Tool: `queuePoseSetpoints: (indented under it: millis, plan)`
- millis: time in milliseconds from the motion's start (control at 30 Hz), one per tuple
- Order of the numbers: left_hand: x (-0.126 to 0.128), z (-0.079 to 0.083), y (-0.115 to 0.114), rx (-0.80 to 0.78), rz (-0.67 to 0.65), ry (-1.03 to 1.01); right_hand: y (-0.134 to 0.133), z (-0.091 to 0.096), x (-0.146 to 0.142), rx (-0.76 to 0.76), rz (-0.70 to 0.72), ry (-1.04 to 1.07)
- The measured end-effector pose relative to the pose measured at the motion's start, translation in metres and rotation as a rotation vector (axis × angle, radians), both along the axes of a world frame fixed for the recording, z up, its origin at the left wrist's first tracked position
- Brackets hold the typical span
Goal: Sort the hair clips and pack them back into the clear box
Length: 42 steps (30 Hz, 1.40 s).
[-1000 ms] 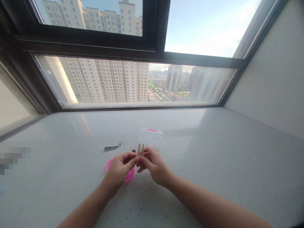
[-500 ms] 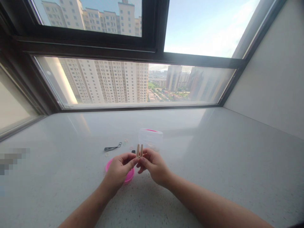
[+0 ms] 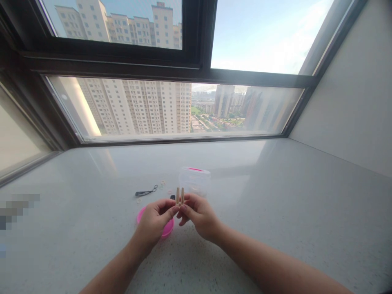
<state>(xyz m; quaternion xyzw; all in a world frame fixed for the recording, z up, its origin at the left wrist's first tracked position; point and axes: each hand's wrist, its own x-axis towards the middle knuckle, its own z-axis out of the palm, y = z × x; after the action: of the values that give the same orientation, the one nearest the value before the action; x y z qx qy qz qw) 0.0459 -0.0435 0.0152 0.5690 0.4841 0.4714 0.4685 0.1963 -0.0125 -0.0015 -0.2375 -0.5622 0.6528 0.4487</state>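
Observation:
My left hand [image 3: 154,218] and my right hand [image 3: 199,214] meet above the counter, thumbs and fingers pinched close together. Between them stand two slim gold-coloured prongs [image 3: 180,196], side by side and upright. Whether these are two separate pieces or one joined clip, I cannot tell; their lower ends are hidden by the fingertips. Under my left hand lies a round pink lid or shallow dish [image 3: 168,231], partly covered. A small black object [image 3: 172,197] shows just behind the left fingers. Beyond my right hand is a clear plastic container [image 3: 195,176] with a pink stripe.
To the left on the pale speckled counter [image 3: 275,212] lies a black clip-like tool [image 3: 146,191] with a looped end. Several tiny pale rings [image 3: 163,183] are scattered near it. A dark-framed window [image 3: 183,141] borders the back, and a white wall [image 3: 346,102] rises at the right.
Both hands keep the same pinch on the gold-coloured prongs with hardly any movement. The whole view has shifted very slightly.

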Motion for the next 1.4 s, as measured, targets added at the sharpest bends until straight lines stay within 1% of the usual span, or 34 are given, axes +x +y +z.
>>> queuePoseSetpoints:
  millis: [333,1067,1267,1400]
  plan:
    - [0.0005,0.0000,0.0001,0.009,0.009,-0.001,0.0014,-0.0017,0.0003,0.009,0.019,0.027]
    - [0.0017,0.0005,-0.0032,0.004,-0.030,-0.012,0.0016,-0.0027,0.0012,-0.026,0.063,0.038]
    - [0.0028,0.0022,-0.0027,-0.007,-0.024,-0.017,0.0018,-0.0024,0.0018,-0.002,0.078,0.046]
    - [0.0024,0.0030,-0.0026,-0.009,-0.022,-0.008,0.0014,-0.0011,0.0017,0.012,0.058,0.033]
